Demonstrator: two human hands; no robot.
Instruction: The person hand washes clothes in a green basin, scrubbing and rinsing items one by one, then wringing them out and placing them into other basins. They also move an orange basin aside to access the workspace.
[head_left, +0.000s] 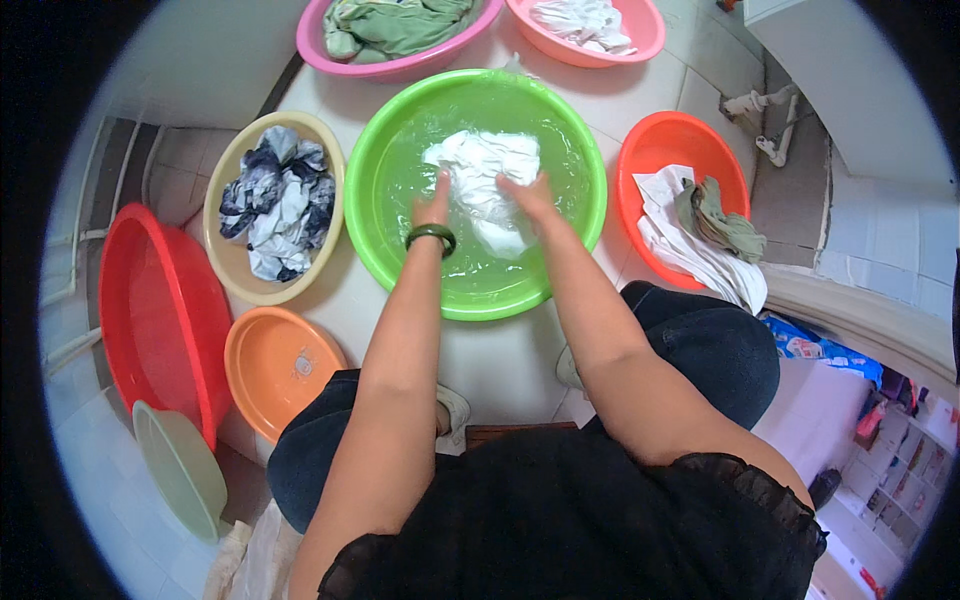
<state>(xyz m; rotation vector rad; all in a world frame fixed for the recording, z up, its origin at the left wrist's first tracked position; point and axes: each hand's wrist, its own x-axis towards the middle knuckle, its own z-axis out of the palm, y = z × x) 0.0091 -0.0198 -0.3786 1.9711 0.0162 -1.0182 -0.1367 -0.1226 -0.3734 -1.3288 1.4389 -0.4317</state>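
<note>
A wide green basin (363, 180) of water stands on the floor before me. In it a bunched white cloth (487, 161) lies partly under the surface, with ripples around it. My left hand (433, 206), below a dark bangle (430, 238), dips into the water at the cloth's left edge. On the cloth's right side is my right hand (531, 196), its thumb lying against the fabric. Water and cloth hide most fingers of both hands, so their grip is unclear.
Left of the green basin, a cream basin (334, 247) holds dark-patterned white cloth. A red-orange basin (651, 142) with white and olive cloth stands right. Pink basins (390, 66) with laundry stand beyond. An orange basin (281, 364), red tub (150, 322) and pale green basin (180, 472) are nearer left.
</note>
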